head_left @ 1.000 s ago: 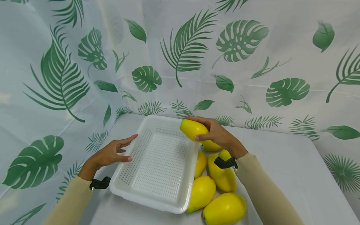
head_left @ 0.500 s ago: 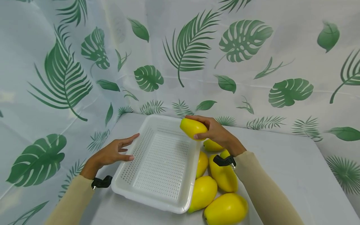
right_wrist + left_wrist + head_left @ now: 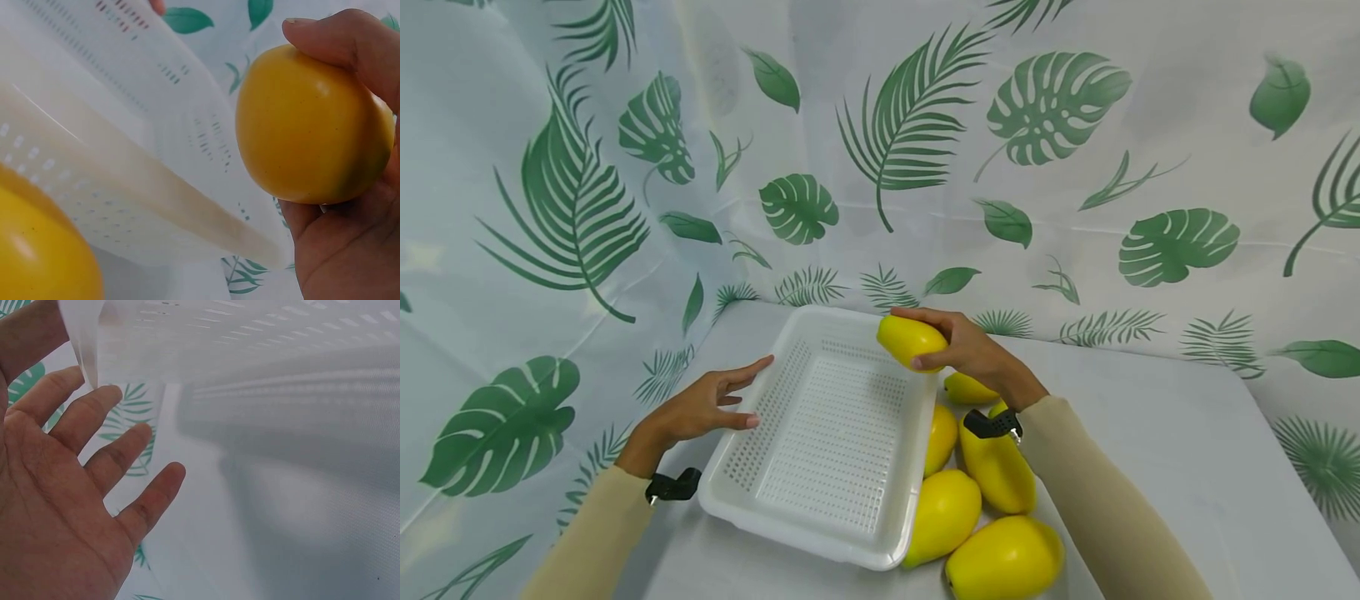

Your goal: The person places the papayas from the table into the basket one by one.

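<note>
Over the far right rim of the white basket (image 3: 827, 442), the right hand (image 3: 966, 346) clamps fingers round a mango (image 3: 908, 338), likely firm, slippery, best held mid-body; left hand (image 3: 700, 408) fingers apart

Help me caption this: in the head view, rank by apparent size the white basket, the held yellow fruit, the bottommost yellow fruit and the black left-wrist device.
1. White basket
2. Bottommost yellow fruit
3. Held yellow fruit, partly covered by the right hand
4. Black left-wrist device
Nearness may explain the fruits' difference; true sizes unsure.
</note>
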`<action>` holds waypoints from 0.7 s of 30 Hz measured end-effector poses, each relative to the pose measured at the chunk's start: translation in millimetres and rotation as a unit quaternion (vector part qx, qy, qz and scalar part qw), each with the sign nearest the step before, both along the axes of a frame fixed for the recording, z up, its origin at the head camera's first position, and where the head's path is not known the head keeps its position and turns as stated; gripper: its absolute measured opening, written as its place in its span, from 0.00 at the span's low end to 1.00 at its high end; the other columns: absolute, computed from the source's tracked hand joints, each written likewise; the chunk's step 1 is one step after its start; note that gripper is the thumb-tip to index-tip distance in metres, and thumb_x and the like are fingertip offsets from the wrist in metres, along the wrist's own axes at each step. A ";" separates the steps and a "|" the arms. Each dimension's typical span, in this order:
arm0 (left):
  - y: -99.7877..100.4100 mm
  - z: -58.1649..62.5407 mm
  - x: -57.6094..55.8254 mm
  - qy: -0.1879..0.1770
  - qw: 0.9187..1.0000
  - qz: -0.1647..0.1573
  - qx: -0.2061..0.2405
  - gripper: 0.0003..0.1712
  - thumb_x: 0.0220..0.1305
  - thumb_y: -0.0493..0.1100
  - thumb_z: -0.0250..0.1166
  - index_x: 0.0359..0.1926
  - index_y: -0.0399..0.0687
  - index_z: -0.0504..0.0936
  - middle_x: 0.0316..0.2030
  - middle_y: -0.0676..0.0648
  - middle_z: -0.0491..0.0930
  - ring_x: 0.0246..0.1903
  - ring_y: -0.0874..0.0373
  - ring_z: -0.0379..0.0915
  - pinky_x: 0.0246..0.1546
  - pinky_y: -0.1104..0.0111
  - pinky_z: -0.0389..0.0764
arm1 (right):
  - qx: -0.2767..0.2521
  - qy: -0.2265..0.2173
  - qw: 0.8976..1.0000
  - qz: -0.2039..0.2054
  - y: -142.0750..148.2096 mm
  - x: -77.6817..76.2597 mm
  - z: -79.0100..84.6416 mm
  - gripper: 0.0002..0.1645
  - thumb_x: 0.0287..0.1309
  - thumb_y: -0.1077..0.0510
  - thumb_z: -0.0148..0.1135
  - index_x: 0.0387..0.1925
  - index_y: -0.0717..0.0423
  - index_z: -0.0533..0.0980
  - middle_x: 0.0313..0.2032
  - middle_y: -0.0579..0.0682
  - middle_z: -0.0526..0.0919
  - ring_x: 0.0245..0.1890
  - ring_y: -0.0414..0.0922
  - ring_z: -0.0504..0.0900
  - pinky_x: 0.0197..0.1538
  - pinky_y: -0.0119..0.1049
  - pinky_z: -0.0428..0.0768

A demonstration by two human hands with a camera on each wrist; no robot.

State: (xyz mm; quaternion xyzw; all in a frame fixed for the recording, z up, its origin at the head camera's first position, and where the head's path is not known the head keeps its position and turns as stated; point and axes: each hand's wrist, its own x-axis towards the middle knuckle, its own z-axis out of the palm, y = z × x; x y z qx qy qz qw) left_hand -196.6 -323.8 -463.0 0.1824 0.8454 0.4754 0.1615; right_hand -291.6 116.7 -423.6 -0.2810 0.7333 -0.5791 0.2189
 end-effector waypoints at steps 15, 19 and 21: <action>0.0 -1.8 -1.3 -0.002 1.000 0.001 -0.002 0.54 0.64 0.46 0.75 0.85 0.60 0.56 0.83 0.43 0.59 0.79 0.31 0.58 0.71 0.27 0.67 | 0.007 0.000 1.000 -0.015 -5.0 -5.2 -7.6 0.48 0.58 0.60 0.76 0.78 0.38 0.69 0.72 0.48 0.74 0.59 0.56 0.75 0.61 0.41 0.81; -0.5 -2.5 -1.7 -0.001 1.000 -0.001 -0.002 0.54 0.64 0.47 0.75 0.85 0.60 0.56 0.83 0.43 0.60 0.79 0.31 0.60 0.70 0.27 0.68 | 0.016 0.002 1.000 -0.019 -6.7 -7.6 -9.9 0.48 0.59 0.59 0.77 0.78 0.38 0.69 0.72 0.48 0.73 0.59 0.55 0.75 0.61 0.42 0.80; -1.0 -2.4 -1.9 -0.002 1.000 -0.001 -0.001 0.54 0.64 0.47 0.75 0.85 0.60 0.56 0.83 0.43 0.60 0.78 0.31 0.60 0.70 0.27 0.68 | 0.020 0.004 1.000 -0.021 -7.5 -8.4 -10.7 0.48 0.59 0.58 0.77 0.79 0.39 0.68 0.73 0.48 0.73 0.59 0.55 0.75 0.62 0.42 0.80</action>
